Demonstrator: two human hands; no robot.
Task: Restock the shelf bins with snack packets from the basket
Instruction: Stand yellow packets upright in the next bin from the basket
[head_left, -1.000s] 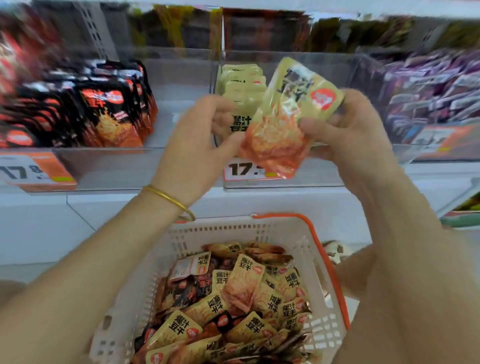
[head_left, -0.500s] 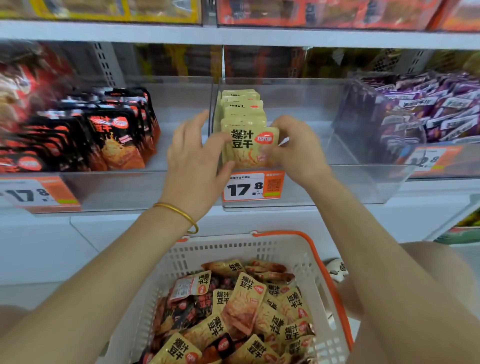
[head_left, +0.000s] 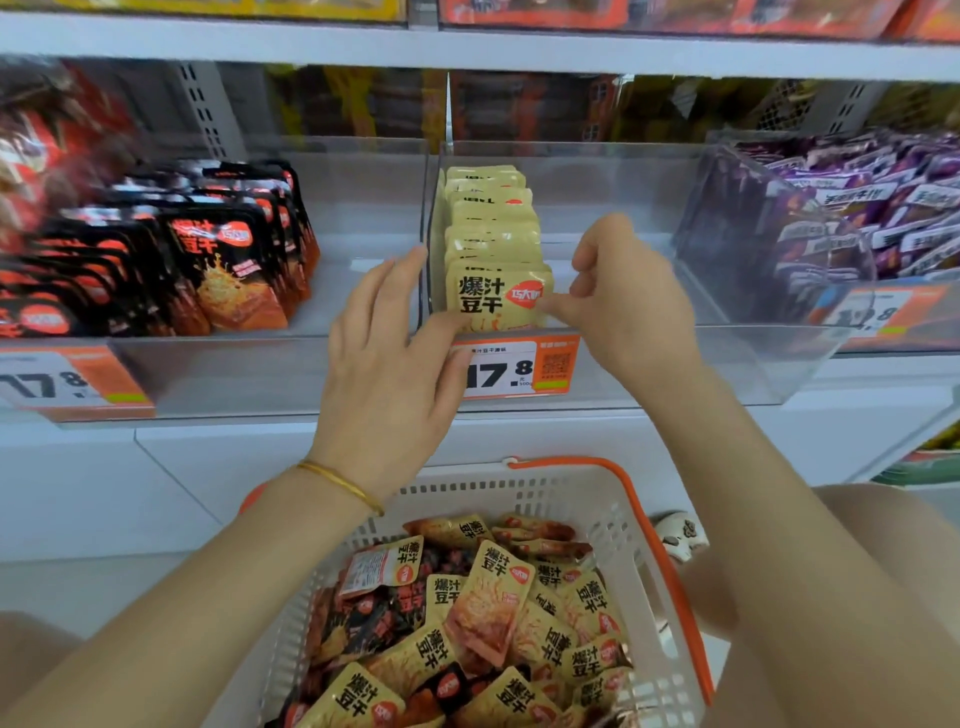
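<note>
A row of yellow snack packets (head_left: 493, 234) stands upright at the left side of the clear middle shelf bin (head_left: 634, 187). The front yellow packet (head_left: 493, 296) faces me. My right hand (head_left: 628, 306) pinches its right edge with curled fingers. My left hand (head_left: 389, 358) has its fingers straight over the bin divider, and its thumb touches the packet's lower left corner. Below my arms, the white basket (head_left: 524, 488) with an orange handle holds several loose yellow and black packets (head_left: 488, 613).
Black packets (head_left: 223, 270) fill the left bin and purple packets (head_left: 857, 218) fill the right bin. An orange price tag (head_left: 519, 371) is on the middle bin's front. The right part of the middle bin holds no packets. An upper shelf (head_left: 467, 47) runs overhead.
One second ago both hands held a yellow packet in the air before the bin. It now stands at the front of the yellow row, with both hands still on its edges.
</note>
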